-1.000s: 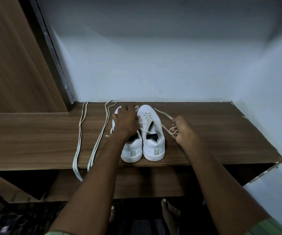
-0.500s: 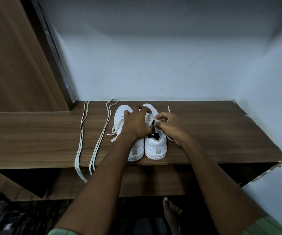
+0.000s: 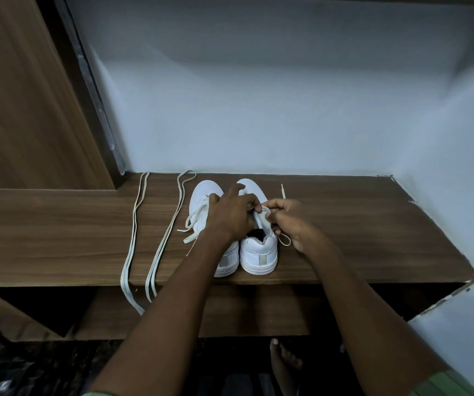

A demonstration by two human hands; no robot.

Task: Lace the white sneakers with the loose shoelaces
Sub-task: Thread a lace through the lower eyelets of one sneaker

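Item 1. White sneakers, one pair: left sneaker [image 3: 201, 207] and right sneaker [image 3: 259, 250]. They stand side by side, touching, on the wooden bench [image 3: 358, 232], heels at its front edge and toes toward the wall. The placement probably keeps the eyelet rows facing up and within reach.

Item 2. Lace in work [image 3: 283, 240]. It is threaded on the right sneaker; a small loop shows beside the heel and one tipped end lies on the bench behind the hand.

Item 3. Left hand [image 3: 231, 215]. It rests over the tongue area where the shoes meet, its grip pinched together on the lace or tongue at the eyelets. Which of the two is hidden. It likely steadies the shoe.

Item 4. Right hand [image 3: 290, 221]. Its grip is clamped on the lace in work just beside the left fingertips, apparently feeding it through an eyelet.

Item 5. Left sneaker's lace [image 3: 194, 221]. Partly threaded, with loose ends trailing on the bench.

Item 6. Spare shoelaces [image 3: 155, 238]. Two long doubled lengths lie left of the pair, their ends hanging over the front edge, parked clear of the work.

Status: lacing is under way and neither shoe looks finished.
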